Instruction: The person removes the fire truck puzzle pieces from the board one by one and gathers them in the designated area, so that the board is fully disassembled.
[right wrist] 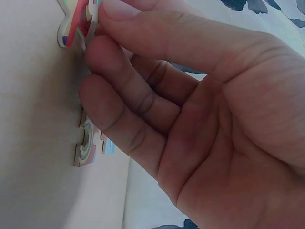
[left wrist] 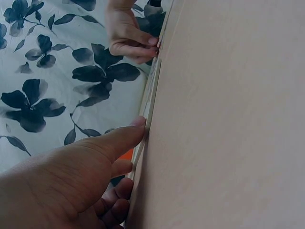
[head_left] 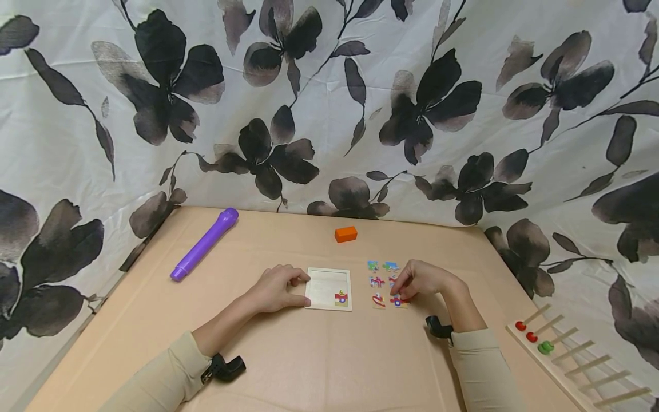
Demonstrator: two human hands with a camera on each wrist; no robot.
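A shallow white puzzle tray [head_left: 328, 289] lies mid-table, with one colourful puzzle piece [head_left: 341, 298] in its lower right corner. My left hand [head_left: 280, 289] holds the tray's left edge, thumb near the front corner and fingers farther back; the left wrist view shows the thumb [left wrist: 128, 136] on the rim. To the right of the tray lie several loose puzzle pieces [head_left: 377, 282] in two columns. Over the right column, my right hand [head_left: 424, 280] pinches a thin puzzle piece [right wrist: 92, 16] between thumb and fingers. Its picture is mostly hidden by the fingers.
Behind the tray sits an orange block [head_left: 345, 234]. A purple tube [head_left: 204, 245] lies at the back left. At the right edge stands a wooden rack with pegs [head_left: 571, 366], bearing red and green beads. Floral cloth [head_left: 340, 103] hangs behind the table.
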